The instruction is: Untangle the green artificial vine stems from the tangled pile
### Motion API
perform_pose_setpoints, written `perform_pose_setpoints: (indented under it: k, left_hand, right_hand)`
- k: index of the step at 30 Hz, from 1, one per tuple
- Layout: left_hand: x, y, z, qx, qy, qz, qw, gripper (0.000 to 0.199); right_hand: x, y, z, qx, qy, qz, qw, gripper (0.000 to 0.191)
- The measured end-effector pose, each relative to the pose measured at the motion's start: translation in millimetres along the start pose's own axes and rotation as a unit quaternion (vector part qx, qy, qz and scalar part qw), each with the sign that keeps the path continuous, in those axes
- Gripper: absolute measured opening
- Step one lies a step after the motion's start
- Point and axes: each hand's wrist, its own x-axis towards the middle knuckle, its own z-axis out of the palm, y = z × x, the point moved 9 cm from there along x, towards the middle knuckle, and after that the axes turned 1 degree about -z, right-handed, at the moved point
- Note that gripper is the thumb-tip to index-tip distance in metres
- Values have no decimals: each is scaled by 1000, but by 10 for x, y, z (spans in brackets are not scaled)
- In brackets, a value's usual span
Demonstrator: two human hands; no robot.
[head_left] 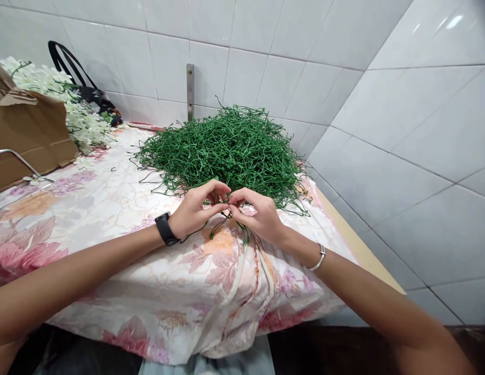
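A big heap of thin green plastic stems (pixel 226 148) lies on the flowered tablecloth (pixel 148 291), against the tiled wall. In front of it my left hand (pixel 197 208), with a black band on the wrist, pinches some green stems between thumb and fingers. My right hand (pixel 260 213), with a silver bangle on the wrist, meets it fingertip to fingertip and pinches the same small bunch. Several stem ends (pixel 244 234) hang below my fingers over the cloth. How the stems join between the fingertips is too small to tell.
At the left stands a cardboard box (pixel 31 135) with white artificial flowers (pixel 84 125) behind it and a black-handled bag (pixel 89 96) by the wall. A bent metal wire (pixel 21 159) is near the box. A metal bracket (pixel 190 91) is fixed to the wall.
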Motion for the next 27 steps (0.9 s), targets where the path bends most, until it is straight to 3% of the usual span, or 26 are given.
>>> perform_pose_setpoints:
  k: [8,14,20,27]
  left_hand:
    - [34,-175,42,-130,-23,-87,987,25]
    - [31,-147,60,-121,-31,-67,990,23]
    - [21,-149,73,-115,-36,-68,990,23]
    - [8,-111,39,-93,2,-38,995,25]
  right_hand:
    - [-15,28,34,4,-2,8,1000,16]
    - [-13,47,65,0,-34,5,999,36]
    - [-15,28,36,0,-14,6,1000,27]
    - [-23,-60,-42,-29,39,-33,998,16]
